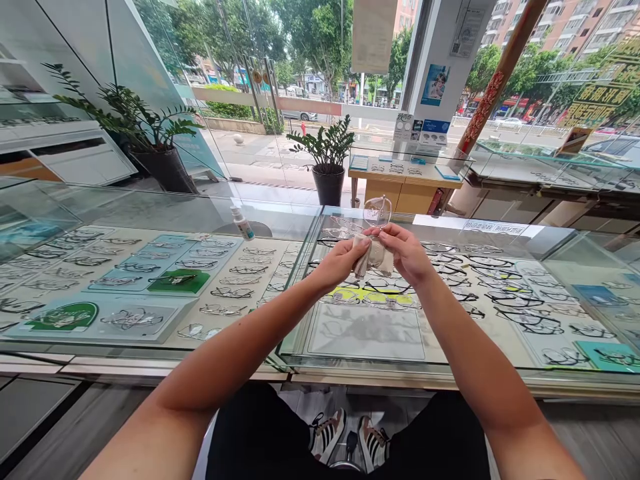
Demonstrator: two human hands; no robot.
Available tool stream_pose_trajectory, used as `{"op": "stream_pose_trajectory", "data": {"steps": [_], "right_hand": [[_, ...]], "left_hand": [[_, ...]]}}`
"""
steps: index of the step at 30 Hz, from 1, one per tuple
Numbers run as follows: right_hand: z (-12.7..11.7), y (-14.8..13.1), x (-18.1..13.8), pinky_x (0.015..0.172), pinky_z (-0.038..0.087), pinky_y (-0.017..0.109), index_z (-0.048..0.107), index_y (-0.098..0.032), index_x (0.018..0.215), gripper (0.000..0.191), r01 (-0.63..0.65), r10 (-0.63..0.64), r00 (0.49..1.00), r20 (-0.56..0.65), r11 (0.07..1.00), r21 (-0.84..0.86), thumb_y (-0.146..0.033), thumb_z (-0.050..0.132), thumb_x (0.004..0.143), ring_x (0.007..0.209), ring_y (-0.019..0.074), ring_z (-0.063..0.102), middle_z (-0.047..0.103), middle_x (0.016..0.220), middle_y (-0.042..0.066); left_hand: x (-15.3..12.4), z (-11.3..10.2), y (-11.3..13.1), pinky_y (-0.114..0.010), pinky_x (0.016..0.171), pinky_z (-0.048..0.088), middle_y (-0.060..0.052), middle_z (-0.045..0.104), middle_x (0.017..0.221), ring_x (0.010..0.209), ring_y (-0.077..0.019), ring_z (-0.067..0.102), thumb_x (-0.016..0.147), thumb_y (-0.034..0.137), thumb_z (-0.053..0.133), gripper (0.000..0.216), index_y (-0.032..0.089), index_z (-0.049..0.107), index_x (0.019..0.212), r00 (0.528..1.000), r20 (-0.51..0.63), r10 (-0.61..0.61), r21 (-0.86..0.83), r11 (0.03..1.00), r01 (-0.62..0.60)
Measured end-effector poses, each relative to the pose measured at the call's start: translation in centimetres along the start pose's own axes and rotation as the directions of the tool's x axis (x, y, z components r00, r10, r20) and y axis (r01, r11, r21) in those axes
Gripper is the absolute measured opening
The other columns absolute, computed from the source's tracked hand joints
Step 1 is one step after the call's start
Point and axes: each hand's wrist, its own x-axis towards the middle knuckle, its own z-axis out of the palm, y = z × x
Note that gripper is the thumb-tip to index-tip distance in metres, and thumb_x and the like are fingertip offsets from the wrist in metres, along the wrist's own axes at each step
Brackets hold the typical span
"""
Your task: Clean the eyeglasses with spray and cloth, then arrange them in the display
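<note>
Two bare hands come close together above the glass counter, and between them is one pair of glasses (377, 212), turned so that one lens stands up past the fingers at 12 o'clock and the other sits lower, against one beige cloth (362, 264). The left hand (343, 260) is closed on the cloth; the right hand (404, 252) pinches the frame near its middle. Taking the hands as the dial's centre, one white bottle (243, 224) stands on the glass counter (295, 313) between 9 and 10 o'clock. Two potted plants show: one (329, 183) at 11 o'clock, the other (164, 167) at 10. One wooden display table (406, 195) lies at 1 o'clock. Two striped shoes (327, 437) are at 6 o'clock. Two green pads (186, 283) lie under the glass toward 8 and 9, one teal pad (595, 352) toward 4; the display frames (505, 297) are too many to count surely.
</note>
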Motion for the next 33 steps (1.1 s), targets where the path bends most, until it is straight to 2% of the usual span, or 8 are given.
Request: {"op": "stream_pose_trajectory", "data": {"steps": [7, 15, 21, 25, 29, 33], "right_hand": [[0.2, -0.1, 0.0, 0.115, 0.06, 0.042, 0.083, -0.028, 0.092, 0.043, 0.025, -0.024, 0.999, 0.04, 0.999, -0.04, -0.063, 0.103, 0.077, 0.12, 0.0266, 0.077, 0.086, 0.11, 0.005], [0.2, 0.0, 0.0, 0.123, 0.057, 0.047, 0.08, -0.028, 0.088, 0.04, 0.057, -0.055, 0.997, 0.057, 0.998, -0.032, -0.059, 0.102, 0.08, 0.128, 0.0282, 0.076, 0.086, 0.109, 0.005], [0.2, -0.1, 0.0, 0.114, 0.061, 0.041, 0.082, -0.028, 0.088, 0.037, 0.01, -0.011, 0.999, 0.036, 1.0, 0.029, -0.056, 0.104, 0.078, 0.119, 0.025, 0.077, 0.087, 0.111, 0.003], [0.1, 0.2, 0.1, 0.105, 0.064, 0.041, 0.079, -0.026, 0.09, 0.035, -0.021, 0.021, 1.0, 0.005, 0.998, 0.067, -0.05, 0.102, 0.078, 0.114, 0.0254, 0.077, 0.087, 0.113, 0.004], [-0.1, 0.4, 0.2, 0.095, 0.066, 0.039, 0.077, -0.026, 0.09, 0.037, -0.047, 0.047, 0.999, 0.002, 0.994, 0.1, -0.05, 0.103, 0.077, 0.108, 0.0255, 0.078, 0.088, 0.116, 0.006], [-0.3, 0.5, 0.3, 0.097, 0.067, 0.037, 0.079, -0.026, 0.089, 0.035, -0.055, 0.056, 0.998, -0.006, 0.993, 0.109, -0.047, 0.105, 0.076, 0.111, 0.0249, 0.078, 0.088, 0.114, 0.005]], "left_hand": [[0.2, -0.1, -0.6, -0.023, 0.058, 0.04, 0.0, 0.061, 0.069, 0.064, -0.0102, 0.05, 0.086, 0.089, 0.086, 0.074, 0.016, 0.072, 0.079, 0.999, 0.019, -0.034, -0.116, 0.993, 0.036], [-0.3, 0.0, 0.3, -0.022, 0.067, 0.049, -0.002, 0.073, 0.081, 0.071, -0.0105, 0.06, 0.081, 0.08, 0.097, 0.068, 0.015, 0.08, 0.092, 0.991, 0.067, -0.115, -0.219, 0.967, 0.127], [-0.4, -0.2, 0.7, -0.025, 0.082, 0.054, -0.004, 0.076, 0.091, 0.085, -0.013, 0.067, 0.084, 0.07, 0.1, 0.059, 0.015, 0.081, 0.098, 0.993, 0.088, -0.078, -0.2, 0.975, 0.095], [-0.6, -0.5, 0.9, -0.026, 0.07, 0.046, -0.003, 0.071, 0.089, 0.076, -0.0119, 0.058, 0.088, 0.066, 0.097, 0.057, 0.015, 0.079, 0.102, 0.989, 0.115, -0.091, -0.139, 0.985, 0.106], [-0.6, -0.8, 1.2, -0.026, 0.065, 0.038, -0.001, 0.063, 0.082, 0.07, -0.0111, 0.05, 0.09, 0.063, 0.095, 0.052, 0.016, 0.074, 0.096, 0.981, 0.176, -0.079, -0.078, 0.992, 0.094], [-0.6, -0.8, 1.7, -0.027, 0.065, 0.036, -0.001, 0.06, 0.081, 0.071, -0.0124, 0.049, 0.089, 0.059, 0.095, 0.047, 0.018, 0.071, 0.092, 0.978, 0.201, -0.058, -0.037, 0.997, 0.067]]}}
